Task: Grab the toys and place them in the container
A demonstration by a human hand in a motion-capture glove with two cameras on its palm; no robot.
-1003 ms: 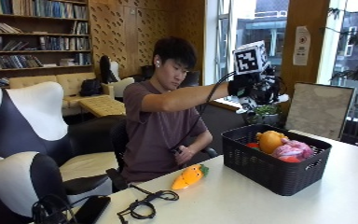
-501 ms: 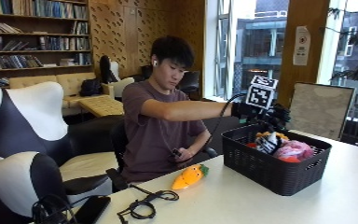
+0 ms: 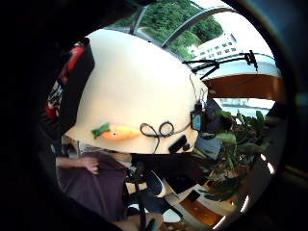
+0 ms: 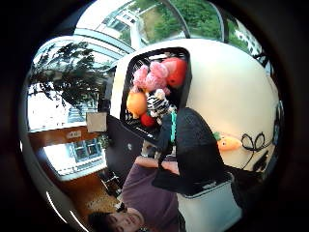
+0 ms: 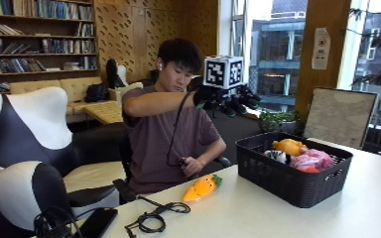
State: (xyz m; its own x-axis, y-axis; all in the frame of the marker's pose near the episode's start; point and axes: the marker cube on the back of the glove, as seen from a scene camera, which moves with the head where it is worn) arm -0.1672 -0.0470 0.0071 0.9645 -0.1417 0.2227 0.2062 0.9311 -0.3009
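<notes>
A black basket point(image 4: 129, 126) sits on the white table point(image 4: 231, 92), holding pink, red, orange and striped toys point(image 4: 153, 92). A carrot toy point(image 4: 227, 142) lies well apart from the basket, near what may be coiled cable point(image 4: 256, 142).

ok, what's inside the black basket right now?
Black basket holds an orange toy, a pink plush, a striped black-and-white toy and something red. Lower layers are hidden.

black basket point(image 5: 289, 181), orange carrot toy point(image 5: 202, 188), white table point(image 5: 256, 218)
</notes>
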